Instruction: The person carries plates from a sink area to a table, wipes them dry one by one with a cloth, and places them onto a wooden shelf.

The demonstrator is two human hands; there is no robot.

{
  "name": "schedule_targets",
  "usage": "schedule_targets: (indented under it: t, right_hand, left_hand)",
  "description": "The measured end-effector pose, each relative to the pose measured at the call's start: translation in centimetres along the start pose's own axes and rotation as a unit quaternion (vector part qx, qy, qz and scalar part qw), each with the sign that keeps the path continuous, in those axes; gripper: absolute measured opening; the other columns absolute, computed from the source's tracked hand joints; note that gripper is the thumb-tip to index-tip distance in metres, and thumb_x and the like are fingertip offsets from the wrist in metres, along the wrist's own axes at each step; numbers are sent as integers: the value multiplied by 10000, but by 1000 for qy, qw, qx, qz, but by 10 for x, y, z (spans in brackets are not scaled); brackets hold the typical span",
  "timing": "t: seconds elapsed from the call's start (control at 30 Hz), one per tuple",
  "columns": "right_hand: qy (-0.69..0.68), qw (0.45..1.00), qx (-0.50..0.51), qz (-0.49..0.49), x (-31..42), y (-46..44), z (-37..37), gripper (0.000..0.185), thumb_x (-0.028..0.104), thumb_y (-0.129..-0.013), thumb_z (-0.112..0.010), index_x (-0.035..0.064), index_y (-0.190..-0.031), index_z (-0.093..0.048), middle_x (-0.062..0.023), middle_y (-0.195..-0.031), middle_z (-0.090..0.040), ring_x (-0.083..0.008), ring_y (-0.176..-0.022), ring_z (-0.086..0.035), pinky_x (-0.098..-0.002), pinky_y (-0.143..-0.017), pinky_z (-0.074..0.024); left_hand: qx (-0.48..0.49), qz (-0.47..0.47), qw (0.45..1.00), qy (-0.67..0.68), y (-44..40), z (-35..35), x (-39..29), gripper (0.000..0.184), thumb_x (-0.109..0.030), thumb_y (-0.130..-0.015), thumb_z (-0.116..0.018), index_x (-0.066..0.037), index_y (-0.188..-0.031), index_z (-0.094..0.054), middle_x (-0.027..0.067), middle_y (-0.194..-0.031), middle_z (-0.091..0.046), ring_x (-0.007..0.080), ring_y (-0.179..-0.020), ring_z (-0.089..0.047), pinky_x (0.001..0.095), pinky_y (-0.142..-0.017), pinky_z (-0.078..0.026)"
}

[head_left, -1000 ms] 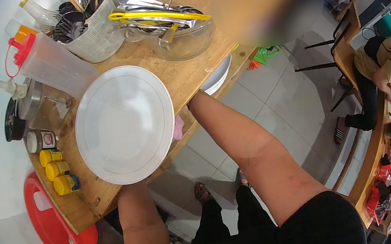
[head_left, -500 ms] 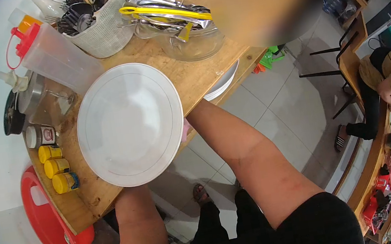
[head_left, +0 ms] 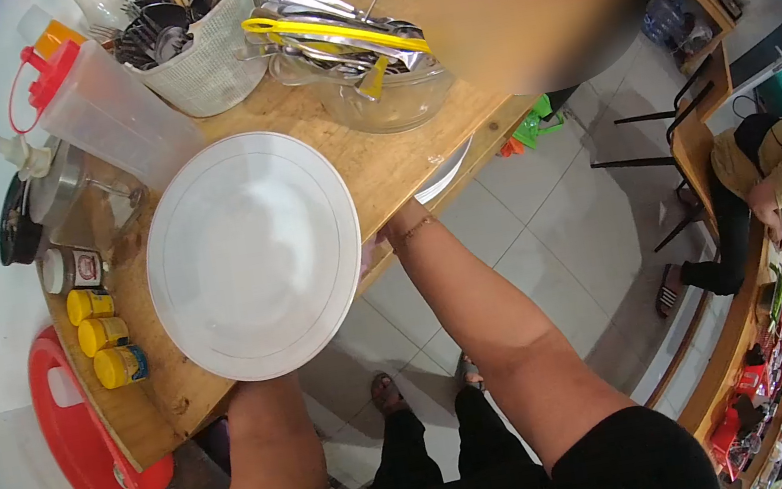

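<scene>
A large white plate (head_left: 256, 254) with a thin ring near its rim lies at the front edge of the wooden table (head_left: 387, 149). My left forearm goes beneath the plate and table edge, which hide that hand completely. Under the tabletop, just right of the plate, reaches my right hand (head_left: 391, 230). Only its back edge and the wrist with a bracelet show; its fingers are hidden. More white plates (head_left: 446, 175) sit on the shelf below, close to the right wrist. Whether either hand holds anything cannot be seen.
Behind the plate stand a glass bowl of cutlery (head_left: 390, 103), a woven utensil basket (head_left: 218, 68) and a red-lidded pitcher (head_left: 113, 109). Small yellow-lidded jars (head_left: 103, 335) line the left edge. A red basin (head_left: 87, 442) is below. A person (head_left: 753, 160) sits at the right.
My right arm has drawn back slightly from under the table, so the braceletted wrist now shows. The view has shifted a little. The large plate stays on the table.
</scene>
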State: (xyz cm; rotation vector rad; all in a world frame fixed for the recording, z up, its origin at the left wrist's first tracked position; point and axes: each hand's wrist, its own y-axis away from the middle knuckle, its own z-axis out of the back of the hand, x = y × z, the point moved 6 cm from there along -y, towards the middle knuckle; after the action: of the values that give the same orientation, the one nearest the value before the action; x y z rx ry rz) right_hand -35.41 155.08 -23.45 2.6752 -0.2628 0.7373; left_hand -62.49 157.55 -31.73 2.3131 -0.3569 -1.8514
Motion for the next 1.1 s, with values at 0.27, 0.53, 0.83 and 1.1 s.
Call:
schedule_targets:
  t: [0.27, 0.53, 0.83, 1.1]
  right_hand:
    - [2, 993, -45, -113, 25, 57, 19, 333, 214, -917, -496, 8, -1178, -514, -144, -1080, -605, -228, -920, -608, -333, -747, -524]
    - [73, 948, 56, -305, 38, 196, -25, 321, 341, -917, -479, 37, -904, -584, -64, -772, -607, -166, -643, -576, -282, -561, -484]
    - [320, 917, 76, -224, 33, 183, -100, 346, 316, -852, -646, -5, -739, -588, -67, -641, -588, -135, -541, -556, -252, -505, -449]
    - [246, 945, 18, -217, 13, 166, -94, 259, 237, -827, -664, 0, -906, -592, -89, -789, -608, -165, -619, -592, -305, -494, -488]
  left_hand:
    - [-24, -5, 999, -23, 37, -41, -6, 342, -139, -831, -639, -52, -1151, -554, 87, -998, -609, 203, -836, -606, 332, -680, -523]
    - [4, 56, 990, -131, 168, -91, -28, 325, -124, -828, -638, -50, -1136, -566, 89, -980, -613, 199, -825, -605, 329, -680, -520]
    - [105, 114, 967, -203, 246, -99, -48, 300, -111, -810, -652, 26, -1070, -593, 113, -952, -650, 155, -827, -610, 287, -752, -489]
    - [31, 130, 984, -122, 273, -87, -80, 234, -137, -840, -634, 6, -1022, -599, 63, -870, -638, 125, -779, -590, 262, -695, -487]
